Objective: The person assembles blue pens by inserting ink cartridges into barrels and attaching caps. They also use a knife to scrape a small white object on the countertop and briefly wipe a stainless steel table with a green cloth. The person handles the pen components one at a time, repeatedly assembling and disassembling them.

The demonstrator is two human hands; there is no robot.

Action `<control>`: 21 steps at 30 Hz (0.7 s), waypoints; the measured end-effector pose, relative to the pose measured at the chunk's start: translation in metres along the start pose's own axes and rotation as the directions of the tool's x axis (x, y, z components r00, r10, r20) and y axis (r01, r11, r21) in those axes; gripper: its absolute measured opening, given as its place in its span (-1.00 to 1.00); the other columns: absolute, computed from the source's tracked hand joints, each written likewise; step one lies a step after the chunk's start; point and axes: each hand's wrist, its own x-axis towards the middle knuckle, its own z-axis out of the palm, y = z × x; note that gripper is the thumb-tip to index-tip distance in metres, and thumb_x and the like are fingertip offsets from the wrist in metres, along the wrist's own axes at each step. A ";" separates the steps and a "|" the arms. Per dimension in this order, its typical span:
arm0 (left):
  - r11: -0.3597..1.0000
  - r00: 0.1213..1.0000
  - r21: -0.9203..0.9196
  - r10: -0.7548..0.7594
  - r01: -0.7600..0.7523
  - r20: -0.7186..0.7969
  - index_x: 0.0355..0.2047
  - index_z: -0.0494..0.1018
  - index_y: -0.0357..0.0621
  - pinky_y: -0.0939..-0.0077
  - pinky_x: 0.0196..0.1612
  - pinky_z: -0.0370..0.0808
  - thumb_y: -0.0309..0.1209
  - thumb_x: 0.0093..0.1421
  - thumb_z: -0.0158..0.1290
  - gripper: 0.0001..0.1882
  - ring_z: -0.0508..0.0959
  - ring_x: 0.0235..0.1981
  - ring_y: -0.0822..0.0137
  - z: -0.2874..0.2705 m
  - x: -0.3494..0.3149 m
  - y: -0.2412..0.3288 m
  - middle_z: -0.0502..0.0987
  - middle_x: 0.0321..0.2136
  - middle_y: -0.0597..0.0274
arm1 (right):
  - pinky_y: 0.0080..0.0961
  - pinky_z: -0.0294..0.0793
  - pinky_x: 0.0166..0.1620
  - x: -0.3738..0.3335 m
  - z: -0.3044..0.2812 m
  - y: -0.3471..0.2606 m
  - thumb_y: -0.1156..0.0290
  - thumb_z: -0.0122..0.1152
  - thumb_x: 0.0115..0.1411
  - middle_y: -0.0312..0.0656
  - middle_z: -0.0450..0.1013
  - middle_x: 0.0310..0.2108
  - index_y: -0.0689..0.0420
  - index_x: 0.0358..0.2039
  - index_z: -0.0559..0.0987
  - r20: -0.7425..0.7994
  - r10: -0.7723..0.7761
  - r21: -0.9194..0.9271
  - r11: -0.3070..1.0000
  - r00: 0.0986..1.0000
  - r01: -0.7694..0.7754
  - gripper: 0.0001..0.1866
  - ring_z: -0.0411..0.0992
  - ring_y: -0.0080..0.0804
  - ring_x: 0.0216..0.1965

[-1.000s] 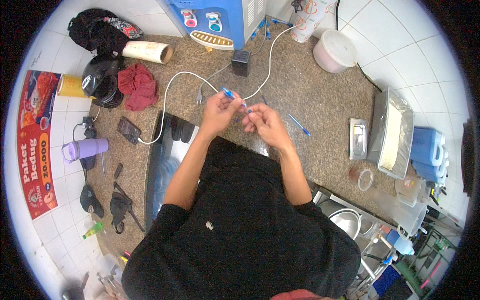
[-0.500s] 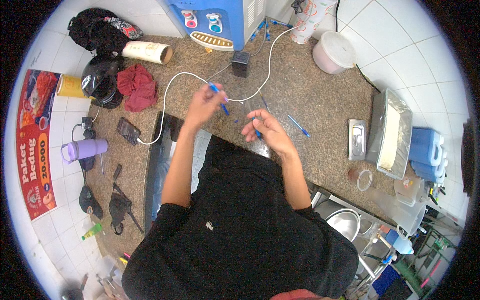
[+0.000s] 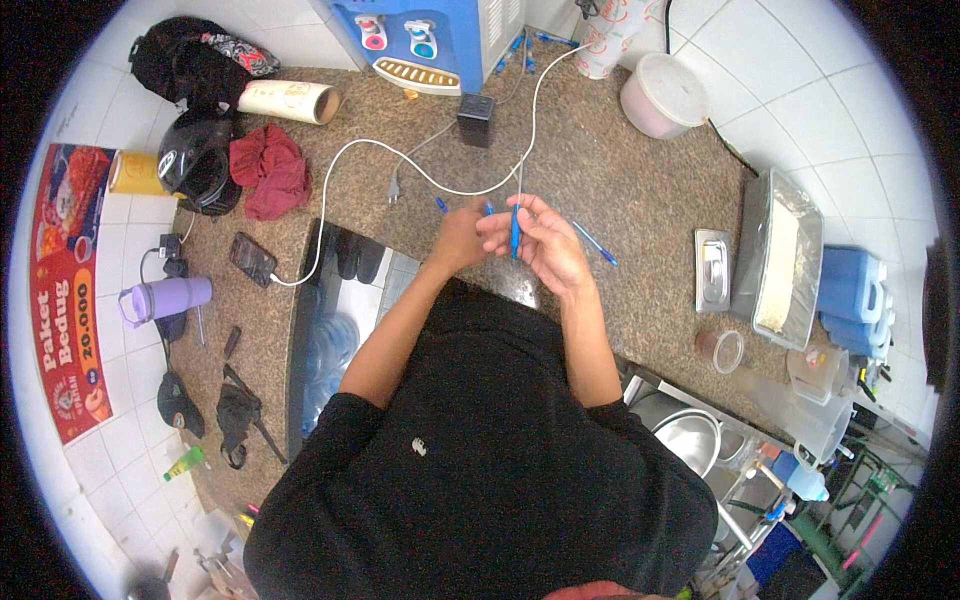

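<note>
My right hand (image 3: 553,254) is closed in a pinch round a blue pen part (image 3: 515,232). A thin greyish shaft points up from that part, away from me. Close beside it, my left hand (image 3: 462,238) is closed, with a small blue pen piece (image 3: 489,208) showing at its fingertips; its exact shape is mostly hidden. Another short blue piece (image 3: 441,204) lies on the counter just beyond my left hand. To the right of my right hand a clear-barrelled pen with blue ends (image 3: 595,243) rests on the counter.
A white cable (image 3: 440,182) loops across the speckled counter (image 3: 640,190) to a phone (image 3: 253,259). Beyond my hands stand a black box-shaped adapter (image 3: 476,120) and a blue water dispenser (image 3: 420,45). At right are a metal lid (image 3: 712,270) and a foil-lined tray (image 3: 750,262).
My left hand has come down and right, close to my right hand. The right hand has turned and risen slightly, and its blue pen part with the thin shaft now shows upright.
</note>
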 end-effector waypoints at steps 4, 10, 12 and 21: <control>0.938 0.980 -0.291 -0.200 0.188 -0.011 0.22 0.22 -0.21 0.31 -0.17 0.61 -0.43 0.09 0.25 -0.29 0.67 -0.17 0.16 -0.020 0.004 0.008 0.63 -0.19 -0.07 | -0.38 0.53 -0.11 0.000 0.004 -0.003 0.26 -0.02 0.44 0.22 0.51 -0.03 0.15 0.07 0.29 -0.002 -0.007 0.015 1.000 1.000 0.007 -0.69 0.58 -0.14 -0.16; 0.773 0.974 -0.601 -0.226 0.200 0.034 0.25 0.18 -0.27 0.43 -0.22 0.58 -0.47 0.21 0.18 -0.36 0.66 -0.24 0.31 -0.045 0.005 0.016 0.67 -0.24 0.00 | -0.43 0.57 -0.16 0.000 0.006 -0.005 0.27 -0.02 0.44 0.28 0.50 -0.02 0.14 0.08 0.28 0.021 0.001 0.057 0.998 1.000 -0.002 -0.69 0.59 -0.12 -0.18; 0.755 0.973 -0.628 -0.229 0.191 0.020 0.26 0.16 -0.28 0.46 -0.23 0.58 -0.46 0.25 0.15 -0.38 0.66 -0.27 0.32 -0.052 0.004 0.023 0.67 -0.25 -0.02 | -0.43 0.58 -0.17 -0.001 0.008 -0.007 0.27 -0.03 0.45 0.29 0.50 -0.02 0.14 0.08 0.28 0.017 -0.006 0.038 0.999 1.000 0.006 -0.69 0.59 -0.12 -0.18; 0.690 0.981 -0.708 -0.193 0.151 0.021 0.32 0.15 -0.04 0.50 -0.20 0.55 -0.52 0.31 0.03 -0.41 0.60 -0.23 0.39 -0.077 -0.005 0.070 0.61 -0.27 0.06 | -0.43 0.58 -0.20 -0.002 0.013 -0.013 0.27 -0.03 0.45 0.26 0.52 -0.04 0.13 0.10 0.27 -0.002 -0.015 0.011 1.000 1.000 0.015 -0.69 0.59 -0.15 -0.19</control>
